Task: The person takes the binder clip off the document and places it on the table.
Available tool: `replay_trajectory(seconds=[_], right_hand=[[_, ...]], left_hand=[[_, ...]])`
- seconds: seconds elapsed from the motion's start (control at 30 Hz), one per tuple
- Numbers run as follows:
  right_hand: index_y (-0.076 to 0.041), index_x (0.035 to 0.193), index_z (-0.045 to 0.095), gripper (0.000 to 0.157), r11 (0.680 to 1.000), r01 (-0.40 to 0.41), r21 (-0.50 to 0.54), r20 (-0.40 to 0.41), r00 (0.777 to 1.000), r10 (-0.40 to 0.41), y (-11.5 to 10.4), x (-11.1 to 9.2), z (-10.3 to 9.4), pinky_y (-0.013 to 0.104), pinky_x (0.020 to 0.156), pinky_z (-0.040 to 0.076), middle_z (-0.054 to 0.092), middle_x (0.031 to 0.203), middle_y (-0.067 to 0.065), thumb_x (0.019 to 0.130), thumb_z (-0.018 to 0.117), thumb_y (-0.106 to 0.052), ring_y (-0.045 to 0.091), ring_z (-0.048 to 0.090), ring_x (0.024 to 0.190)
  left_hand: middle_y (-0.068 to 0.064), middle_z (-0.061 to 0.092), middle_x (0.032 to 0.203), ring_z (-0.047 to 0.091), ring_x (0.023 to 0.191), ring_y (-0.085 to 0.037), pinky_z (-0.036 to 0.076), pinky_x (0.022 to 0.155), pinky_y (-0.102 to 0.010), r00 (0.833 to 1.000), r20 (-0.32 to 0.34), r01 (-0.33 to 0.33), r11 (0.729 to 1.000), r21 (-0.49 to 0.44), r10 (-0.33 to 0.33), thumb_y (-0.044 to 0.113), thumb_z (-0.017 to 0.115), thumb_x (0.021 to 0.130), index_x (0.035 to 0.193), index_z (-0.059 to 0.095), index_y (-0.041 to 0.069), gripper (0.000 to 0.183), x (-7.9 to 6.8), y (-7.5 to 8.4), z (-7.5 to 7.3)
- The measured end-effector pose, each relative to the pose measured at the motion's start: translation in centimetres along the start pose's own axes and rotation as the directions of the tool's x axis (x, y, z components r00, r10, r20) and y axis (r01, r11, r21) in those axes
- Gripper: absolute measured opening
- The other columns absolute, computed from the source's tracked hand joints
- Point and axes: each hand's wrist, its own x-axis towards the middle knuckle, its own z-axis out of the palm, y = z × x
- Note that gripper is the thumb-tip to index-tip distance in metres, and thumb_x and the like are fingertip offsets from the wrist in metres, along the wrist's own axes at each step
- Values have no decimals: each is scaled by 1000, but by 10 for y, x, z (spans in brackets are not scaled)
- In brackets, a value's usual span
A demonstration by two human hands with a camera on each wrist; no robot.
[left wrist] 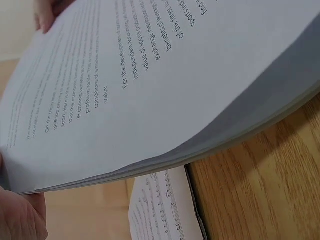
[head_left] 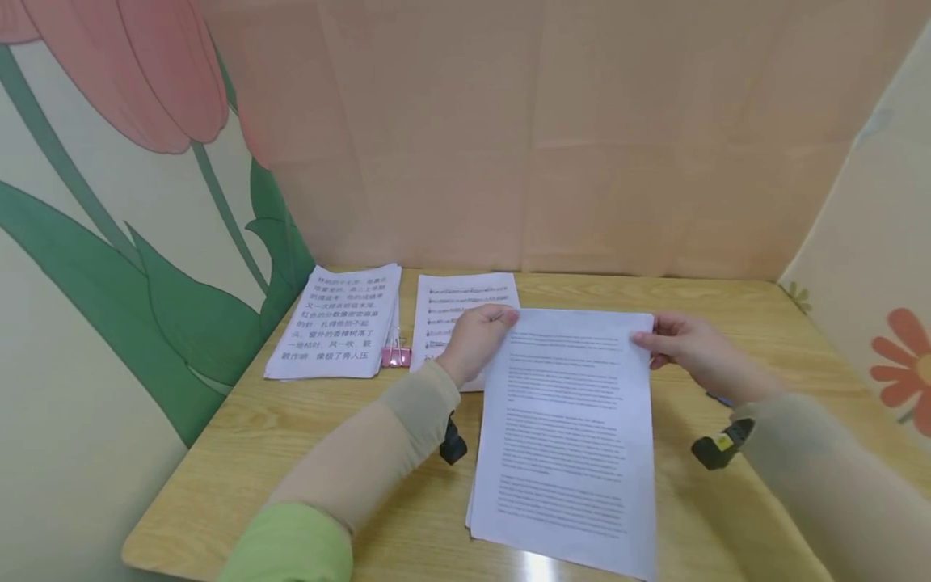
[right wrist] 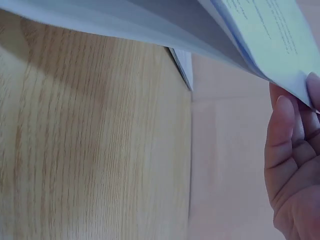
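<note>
A stack of printed paper sheets (head_left: 563, 436) is held up over the table, tilted, its text facing me. My left hand (head_left: 478, 339) pinches the stack's top left corner. At the top right corner my right hand (head_left: 680, 343) pinches it between thumb and fingers. In the left wrist view several layered edges of the sheets (left wrist: 165, 100) show, bowed and slightly apart. The right wrist view shows the underside of the stack and my right hand (right wrist: 297, 165) at its corner. Behind the stack, a sheet-music pile (head_left: 458, 295) lies partly hidden.
At the table's back left lies a paper stack with large Chinese characters (head_left: 334, 323). A pink binder clip (head_left: 396, 356) sits beside it. A small blue item (head_left: 718, 398) lies near my right wrist, partly hidden. The wooden table (head_left: 291, 453) meets a covered wall at the back.
</note>
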Motion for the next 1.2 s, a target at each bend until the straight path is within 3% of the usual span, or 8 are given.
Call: replay_trajectory(seconds=[0.23, 0.53, 0.67, 0.97, 1.07, 1.2], right_hand=[[9, 117, 56, 41, 1000, 8, -21, 3, 1000, -8, 5, 2, 0, 34, 72, 54, 70, 96, 5, 97, 59, -25, 23, 65, 78], [11, 113, 56, 39, 999, 3, -53, -27, 1000, -4, 11, 3, -2, 35, 69, 55, 70, 93, 6, 97, 59, -24, 22, 65, 75], [12, 113, 54, 38, 997, -11, -78, -44, 999, 7, 21, 2, -8, 34, 69, 55, 69, 92, 6, 98, 57, -23, 20, 64, 75], [12, 114, 52, 41, 984, -102, -145, -80, 993, 91, 52, -6, -38, 34, 69, 53, 67, 94, 8, 100, 54, -27, 21, 63, 77], [9, 113, 54, 43, 967, -150, -205, -82, 987, 135, 60, -9, -47, 35, 71, 51, 66, 97, 10, 99, 54, -32, 22, 61, 82], [4, 116, 56, 54, 934, -222, -280, -79, 975, 208, 67, -12, -56, 40, 79, 44, 64, 103, 12, 96, 54, -46, 26, 57, 92]], left_hand=[[3, 72, 85, 69, 75, -18, 54, 71, -32, 999, 35, 32, 999, -1, -32, 34, 57, 97, 104, 72, 16, 25, 1, -1, 2], [4, 71, 84, 67, 75, -17, 53, 72, -32, 999, 28, 33, 999, 15, -34, 34, 57, 97, 102, 73, 19, 23, 2, -6, 11], [4, 70, 85, 67, 74, -17, 54, 71, -33, 997, 34, 67, 998, -7, -67, 33, 59, 96, 104, 72, 18, 22, 2, -7, 23], [5, 69, 86, 64, 78, -12, 51, 78, -31, 988, 106, 103, 993, 51, -108, 36, 55, 97, 110, 70, 16, 28, 7, -7, 65], [5, 69, 89, 64, 85, -10, 50, 86, -34, 981, 138, 134, 990, 47, -139, 34, 55, 98, 115, 68, 14, 30, 10, -9, 77], [5, 67, 105, 60, 97, -8, 45, 94, -33, 977, 161, 113, 982, 152, -137, 29, 55, 98, 126, 61, 13, 34, 15, -12, 87]])
